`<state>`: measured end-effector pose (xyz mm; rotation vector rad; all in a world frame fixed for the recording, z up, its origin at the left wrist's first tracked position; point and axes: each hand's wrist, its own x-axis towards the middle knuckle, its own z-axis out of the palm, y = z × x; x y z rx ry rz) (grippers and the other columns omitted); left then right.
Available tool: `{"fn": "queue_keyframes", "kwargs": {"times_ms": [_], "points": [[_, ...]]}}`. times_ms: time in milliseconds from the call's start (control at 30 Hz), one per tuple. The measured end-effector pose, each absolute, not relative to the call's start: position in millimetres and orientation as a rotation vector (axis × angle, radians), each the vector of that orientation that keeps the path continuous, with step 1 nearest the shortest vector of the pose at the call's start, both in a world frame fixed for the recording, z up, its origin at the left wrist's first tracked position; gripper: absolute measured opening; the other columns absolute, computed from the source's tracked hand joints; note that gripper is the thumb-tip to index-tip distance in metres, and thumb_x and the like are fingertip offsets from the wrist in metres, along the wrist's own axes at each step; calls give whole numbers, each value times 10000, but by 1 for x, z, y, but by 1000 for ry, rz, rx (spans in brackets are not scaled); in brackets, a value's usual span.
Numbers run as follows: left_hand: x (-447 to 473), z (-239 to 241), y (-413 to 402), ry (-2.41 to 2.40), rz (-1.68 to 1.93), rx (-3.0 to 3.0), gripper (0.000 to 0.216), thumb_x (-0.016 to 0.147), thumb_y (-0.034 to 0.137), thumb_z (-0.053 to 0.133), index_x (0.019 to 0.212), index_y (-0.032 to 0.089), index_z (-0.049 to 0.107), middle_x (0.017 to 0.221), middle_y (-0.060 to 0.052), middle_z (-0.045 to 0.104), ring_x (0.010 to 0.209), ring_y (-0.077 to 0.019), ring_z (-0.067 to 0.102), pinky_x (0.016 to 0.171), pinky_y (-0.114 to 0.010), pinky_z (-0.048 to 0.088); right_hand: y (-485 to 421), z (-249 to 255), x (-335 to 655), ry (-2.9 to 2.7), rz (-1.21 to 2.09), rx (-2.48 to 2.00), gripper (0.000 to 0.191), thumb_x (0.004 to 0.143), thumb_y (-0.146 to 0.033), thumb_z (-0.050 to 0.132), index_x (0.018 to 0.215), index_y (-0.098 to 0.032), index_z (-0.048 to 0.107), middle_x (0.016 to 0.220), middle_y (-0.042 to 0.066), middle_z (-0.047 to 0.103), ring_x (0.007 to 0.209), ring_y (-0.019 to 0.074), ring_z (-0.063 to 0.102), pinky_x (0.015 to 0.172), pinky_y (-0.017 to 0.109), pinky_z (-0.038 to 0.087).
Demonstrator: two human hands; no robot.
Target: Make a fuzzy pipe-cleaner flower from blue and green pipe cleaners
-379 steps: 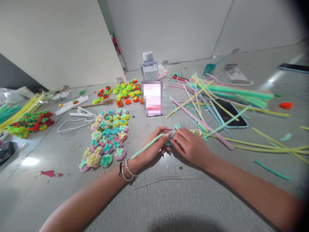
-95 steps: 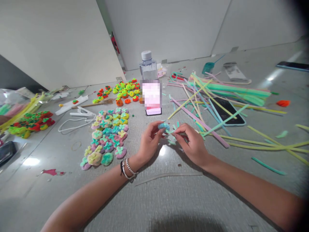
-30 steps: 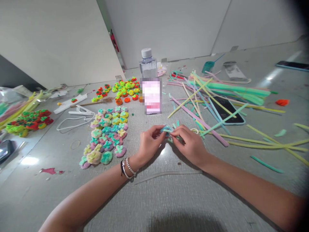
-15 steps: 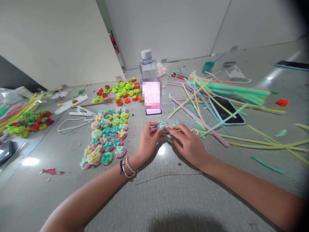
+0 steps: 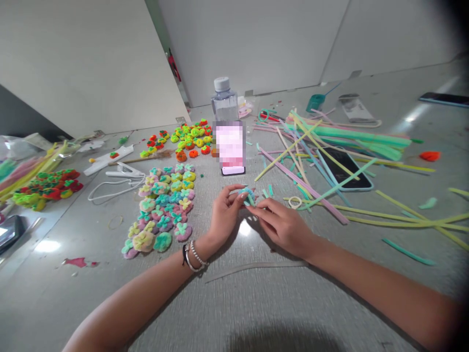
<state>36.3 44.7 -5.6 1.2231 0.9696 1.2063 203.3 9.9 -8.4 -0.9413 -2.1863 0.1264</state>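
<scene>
A small light-blue pipe-cleaner ball [image 5: 246, 191] is pinched between the thumb and fingers of my left hand [image 5: 224, 215]. Against its near side lies a short green pipe-cleaner piece [image 5: 251, 200]. The fingertips of my right hand [image 5: 289, 225] are pressed together at the lower end of that green piece. Both hands hover just over the grey table, and my fingers partly hide the ball. Short green cut pieces [image 5: 270, 189] lie just beyond my right hand. Left of my left hand sit rows of pastel pipe-cleaner pieces with leaf-like tops [image 5: 163, 222].
A phone with a lit screen [image 5: 230, 144] leans before a bottle [image 5: 224, 100]. Loose pipe cleaners [image 5: 304, 183] cross another phone [image 5: 340, 168] at right. Red and yellow-green pieces [image 5: 192, 134] sit behind. A grey strip [image 5: 256, 266] lies between my forearms.
My right hand has shifted slightly down and its fingers have drawn together. The green piece now shows against the blue ball. My left hand stays nearly in place.
</scene>
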Motion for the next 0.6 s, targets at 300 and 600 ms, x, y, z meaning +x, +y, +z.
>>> {"fn": "queue_keyframes", "kwargs": {"times_ms": [300,600], "points": [[39,-1,42,934,1076,1244,286,799,349,690,1014,161,690,914,-79,754,807,-165,693,733,-291,559,10,-14,204,-2302,77,-809,173,921,-83,399,985,-161,539,814,64,616,776,205,574,649,312,471],[38,0,41,880,994,1285,255,775,325,732,967,162,697,892,-65,747,829,-172,691,776,-292,531,7,-4,204,-2382,147,-625,153,895,-202,497,1043,-171,525,907,78,646,880,218,547,795,369,478]]}}
